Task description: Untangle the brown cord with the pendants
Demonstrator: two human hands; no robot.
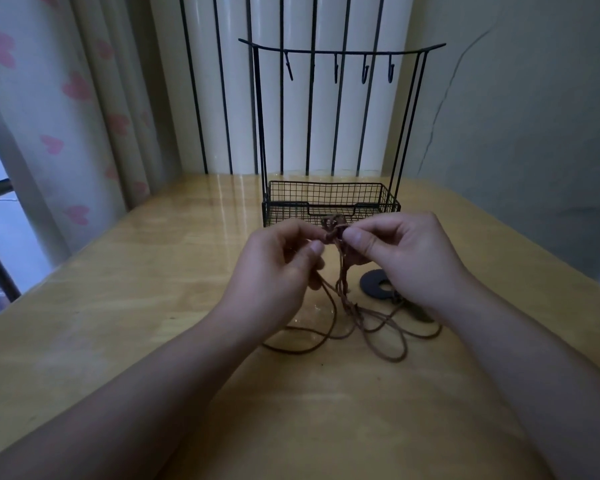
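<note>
Both hands up over the table (118,289), working the knot (334,227) at the top of the brown cord (342,289). Left hand (278,271) has thumb + fingers curled in, pinching a strand just left of the knot; right hand (409,258) pinches the knot's right side w/ thumb and forefinger. Rest of cord hangs twisted, then lies in loose loops on the table. Dark ring pendant (374,283) rests flat by the right wrist; a 2nd dark piece is mostly hidden under that wrist. Wire rack (329,202) stands just behind. Step looks like picking the knot apart, prob early on. Next: ease one loop loose, don't pull tight.
</note>
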